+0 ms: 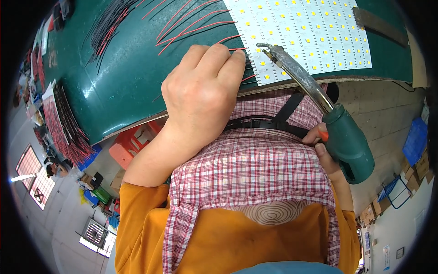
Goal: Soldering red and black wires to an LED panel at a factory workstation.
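Observation:
My left hand (pixel 200 86) is closed in a pinch over a thin red wire (pixel 238 49) at the left edge of a white LED board (pixel 315 59). The board carries rows of small yellow LEDs and lies on the green table. Other red and black wires fan out leftward from the same edge. In my right hand (pixel 321 153) is a soldering gun (pixel 349 141) with a dark green handle and a long metal barrel. Its bent tip is over the board's left part, close to my left fingertips; whether it touches cannot be told. My left fingers partly hide the wires.
A bundle of black and red wires (pixel 112 27) lies at the far left of the green table (pixel 123 91). Another wire bundle (pixel 68 123) hangs at its left edge. A dark strip (pixel 381 26) lies right of the board. Below the table is a red-orange plastic stool (pixel 130 146).

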Motion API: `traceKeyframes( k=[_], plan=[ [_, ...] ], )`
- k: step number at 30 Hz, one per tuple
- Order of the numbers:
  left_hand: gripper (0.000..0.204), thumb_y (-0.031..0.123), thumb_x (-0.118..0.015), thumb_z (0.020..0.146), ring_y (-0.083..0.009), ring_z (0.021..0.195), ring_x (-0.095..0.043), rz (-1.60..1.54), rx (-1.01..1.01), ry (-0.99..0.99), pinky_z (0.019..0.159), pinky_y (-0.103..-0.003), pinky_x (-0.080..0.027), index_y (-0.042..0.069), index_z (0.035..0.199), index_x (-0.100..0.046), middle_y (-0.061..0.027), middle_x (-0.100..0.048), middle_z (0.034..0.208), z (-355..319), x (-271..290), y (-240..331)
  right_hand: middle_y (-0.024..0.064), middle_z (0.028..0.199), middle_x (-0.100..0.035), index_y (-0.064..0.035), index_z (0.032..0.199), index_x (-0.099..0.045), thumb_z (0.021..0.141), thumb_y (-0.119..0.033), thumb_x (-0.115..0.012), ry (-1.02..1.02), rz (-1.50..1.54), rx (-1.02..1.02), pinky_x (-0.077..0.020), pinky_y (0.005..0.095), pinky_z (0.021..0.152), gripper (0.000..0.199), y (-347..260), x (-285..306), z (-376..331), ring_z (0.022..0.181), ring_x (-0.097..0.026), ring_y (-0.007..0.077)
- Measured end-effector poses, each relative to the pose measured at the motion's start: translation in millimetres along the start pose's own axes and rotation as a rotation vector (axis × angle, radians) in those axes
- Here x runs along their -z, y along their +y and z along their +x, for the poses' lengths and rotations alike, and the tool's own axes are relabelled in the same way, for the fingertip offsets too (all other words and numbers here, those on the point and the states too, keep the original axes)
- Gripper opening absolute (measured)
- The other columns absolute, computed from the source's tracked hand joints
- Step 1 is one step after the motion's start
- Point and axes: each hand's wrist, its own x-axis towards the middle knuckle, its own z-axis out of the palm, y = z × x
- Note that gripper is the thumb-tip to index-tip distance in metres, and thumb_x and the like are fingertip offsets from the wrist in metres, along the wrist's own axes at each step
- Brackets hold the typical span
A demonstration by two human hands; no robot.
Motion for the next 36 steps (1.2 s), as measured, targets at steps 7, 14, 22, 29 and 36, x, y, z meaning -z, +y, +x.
traceKeyframes(
  k=[7, 14, 22, 29, 36],
  plan=[
    [0.02, 0.003, -0.063, 0.064, -0.0198, 0.068, -0.057, -0.148, 0.032, 0.042, 0.055, -0.03, -0.047, 0.007, 0.083, -0.067, -0.002, -0.058, 0.077, 3.7, 0.9, -7.7, 0.0076, 0.091, -0.068, 0.0007, 0.099, -0.063, 0.085, 0.0, -0.06, 0.055, 0.287, -0.153, -0.0518, 0.0238, 0.074, 0.015, 5.1, -1.5, -4.1, 0.082, -0.064, 0.0157],
    [0.021, -0.004, -0.064, 0.065, -0.0203, 0.065, -0.056, -0.161, 0.069, 0.067, 0.056, -0.031, -0.046, 0.006, 0.084, -0.068, -0.0036, -0.057, 0.07, 7.4, -1.5, -13.8, 0.0268, 0.114, -0.059, 0.0083, 0.128, -0.042, 0.097, -0.029, -0.049, -0.068, 0.672, -0.322, -0.0543, 0.0232, 0.075, 0.049, 20.7, 2.3, -4.9, 0.082, -0.064, 0.017],
    [0.023, -0.007, -0.067, 0.066, -0.0205, 0.064, -0.056, -0.117, 0.087, 0.036, 0.056, -0.03, -0.046, 0.006, 0.085, -0.069, -0.0038, -0.059, 0.072, 9.1, -2.0, -10.7, 0.0233, 0.1, -0.066, 0.0087, 0.121, -0.049, 0.086, -0.003, -0.061, 0.025, 0.343, -0.198, -0.0572, 0.0262, 0.07, 0.039, 11.4, -1.9, 6.5, 0.082, -0.068, 0.0229],
    [0.023, -0.006, -0.068, 0.065, -0.0205, 0.064, -0.057, -0.09, 0.086, 0.012, 0.056, -0.03, -0.047, 0.006, 0.085, -0.069, -0.0037, -0.059, 0.072, 8.7, -1.9, -11.3, 0.0121, 0.091, -0.068, 0.0019, 0.104, -0.061, 0.087, -0.003, -0.06, 0.023, 0.213, -0.123, -0.0544, 0.0276, 0.071, 0.018, -1.4, -2.3, 13.2, 0.082, -0.066, 0.0193],
    [0.017, 0.003, -0.062, 0.066, -0.0191, 0.066, -0.055, -0.075, 0.058, 0.035, 0.054, -0.029, -0.046, 0.007, 0.082, -0.067, -0.0022, -0.057, 0.075, 8.3, -2.2, -11.3, 0.0051, 0.088, -0.067, -0.0042, 0.094, -0.066, 0.086, -0.005, -0.061, 0.047, 0.141, -0.082, -0.0503, 0.0264, 0.072, 0.009, -10.1, -6.7, 16.8, 0.081, -0.063, 0.0156]
  ],
)
